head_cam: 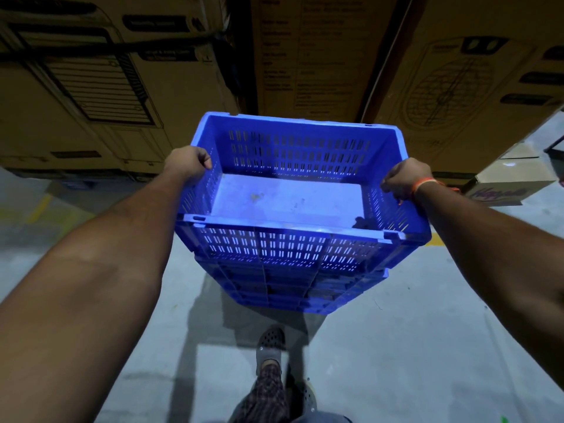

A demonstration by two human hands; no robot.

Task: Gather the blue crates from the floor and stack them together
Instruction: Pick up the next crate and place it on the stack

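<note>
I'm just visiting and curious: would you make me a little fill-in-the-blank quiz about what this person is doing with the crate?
1. The top crate the person holds is coloured ____.
2. The left hand and the right hand each grip the crate's ____.
3. An orange band sits on the ____ wrist.
4. Behind the crates stand large ____ boxes.

Missing words: blue; rim; right; cardboard
</note>
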